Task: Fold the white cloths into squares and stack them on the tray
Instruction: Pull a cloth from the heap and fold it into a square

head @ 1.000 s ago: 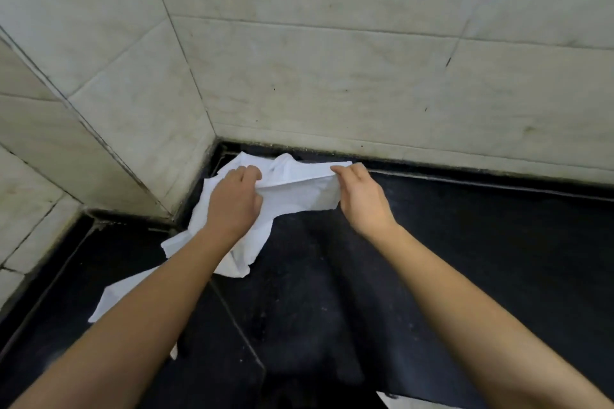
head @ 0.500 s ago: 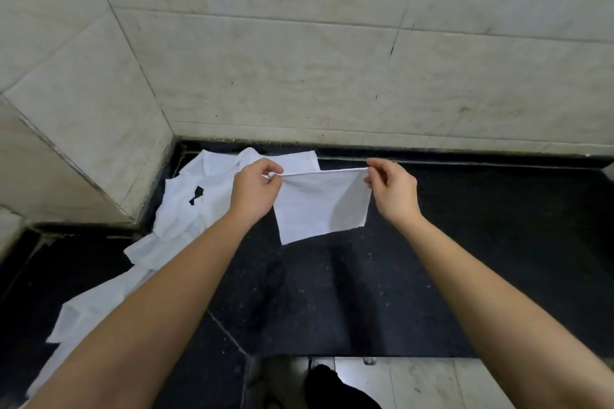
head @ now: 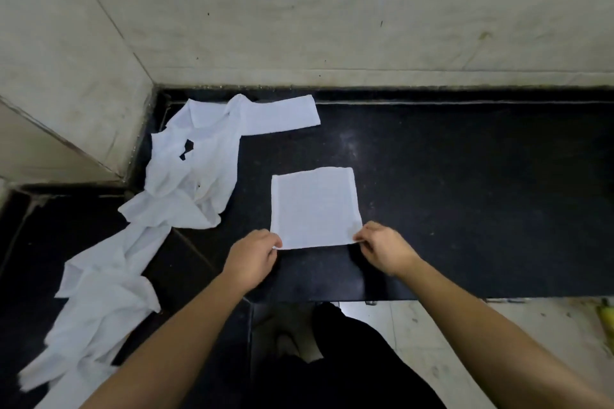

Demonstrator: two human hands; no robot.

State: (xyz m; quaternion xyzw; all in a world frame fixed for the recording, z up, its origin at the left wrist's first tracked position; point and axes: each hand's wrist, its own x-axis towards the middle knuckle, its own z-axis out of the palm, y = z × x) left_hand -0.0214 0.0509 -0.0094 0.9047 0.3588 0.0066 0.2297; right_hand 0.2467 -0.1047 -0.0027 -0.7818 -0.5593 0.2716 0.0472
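So the white cloth is down flat on the black counter now, spread out as a near-square sheet right in front of the person. Half a second ago it was hanging in the air, stretched between both hands, so this is the lay-out step basically done. The left hand pinches the near left corner and the right hand pinches the near right one, fingers curled in on the hem. My guess is the first fold comes next, near edge carried over to the far edge. Off to the left, the heap of white cloths trails from the wall corner toward the counter's front edge; no idea how many are in there, they're all bunched together. No tray anywhere in view, so I can't say where the stack will go. The actual fingertips are mostly hidden under the hands, and there's a yellowish thing cut off at the right edge that I can't identify.
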